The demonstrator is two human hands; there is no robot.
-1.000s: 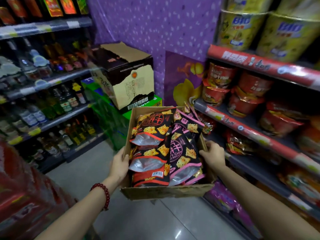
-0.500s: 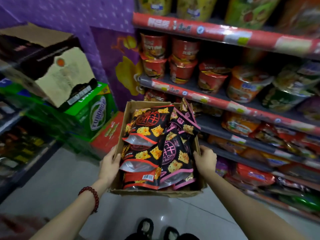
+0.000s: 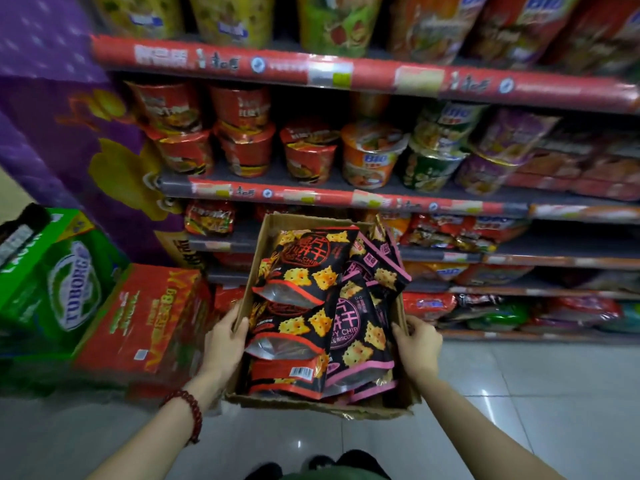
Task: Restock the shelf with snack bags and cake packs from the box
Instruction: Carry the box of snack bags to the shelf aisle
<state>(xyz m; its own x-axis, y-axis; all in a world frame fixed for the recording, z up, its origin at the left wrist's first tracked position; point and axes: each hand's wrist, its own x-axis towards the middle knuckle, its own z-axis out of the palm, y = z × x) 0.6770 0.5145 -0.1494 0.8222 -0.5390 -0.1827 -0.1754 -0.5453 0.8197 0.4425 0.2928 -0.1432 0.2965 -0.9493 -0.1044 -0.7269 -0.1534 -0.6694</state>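
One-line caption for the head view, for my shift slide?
Both hands, left and right, carry a cardboard box of cracker snack bags before the noodle shelves.

The box (image 3: 349,408) you carry is plain brown cardboard, matt and rough, its near edge torn and frayed. The snack bags (image 3: 304,282) in it are glossy printed plastic film with silvery foil-like windows that catch the light. Your floor (image 3: 519,393) is smooth polished tile, shiny with reflections. The noodle cups (image 3: 367,157) on the shelf (image 3: 346,197) wear shiny shrink wrap. The beer carton (image 3: 65,285) beside the shelf's left end looks like glossy printed card. Your bracelet (image 3: 188,414) is dark red beads, faintly glossy.
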